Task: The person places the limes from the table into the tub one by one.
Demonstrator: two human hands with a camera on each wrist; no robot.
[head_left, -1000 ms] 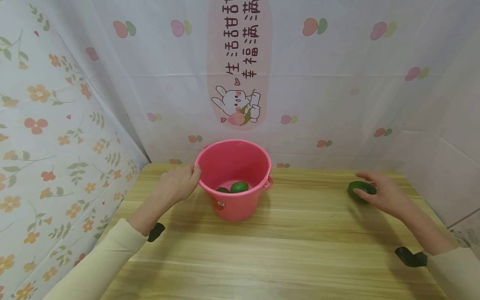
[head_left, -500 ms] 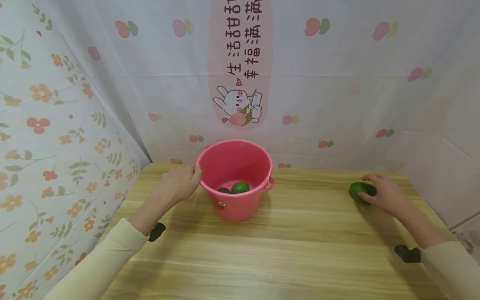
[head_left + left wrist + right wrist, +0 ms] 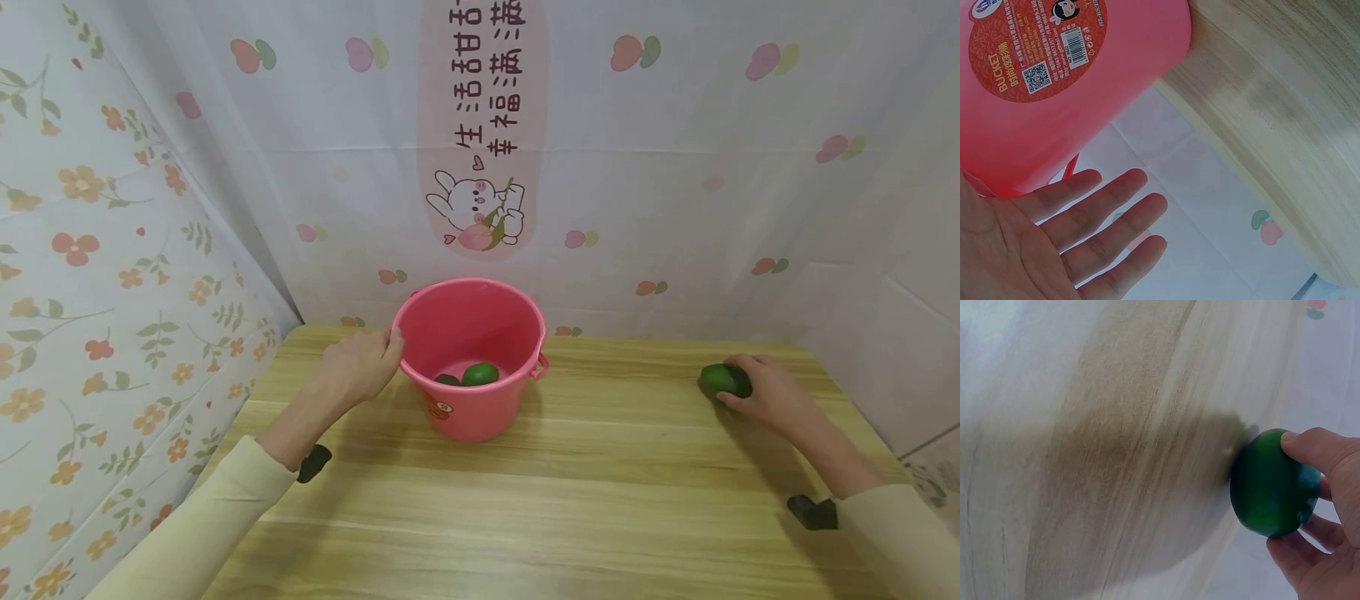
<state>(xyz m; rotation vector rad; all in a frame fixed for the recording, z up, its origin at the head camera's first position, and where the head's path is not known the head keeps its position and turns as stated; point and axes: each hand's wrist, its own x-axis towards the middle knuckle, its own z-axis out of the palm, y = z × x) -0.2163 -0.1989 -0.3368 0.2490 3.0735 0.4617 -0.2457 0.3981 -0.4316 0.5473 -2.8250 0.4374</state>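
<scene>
A pink bucket stands on the wooden table, holding a smooth green oval fruit and a darker thing mostly hidden by the front wall. My left hand grips the bucket's left rim, thumb over the edge. In the left wrist view its four fingers stretch out straight beside the bucket wall; the thumb is out of sight. At the table's right, my right hand holds another glossy dark-green oval fruit between thumb and fingertips. Whether this fruit touches the table is unclear.
A printed white cloth hangs behind the table's back edge, and a floral cloth borders the left side. The wooden table extends between the bucket and the right hand. A pink handle joint sticks out from the bucket's right side.
My right hand's fingers have drawn in round the green fruit on the right, which has barely shifted. The left hand and the bucket keep their place.
</scene>
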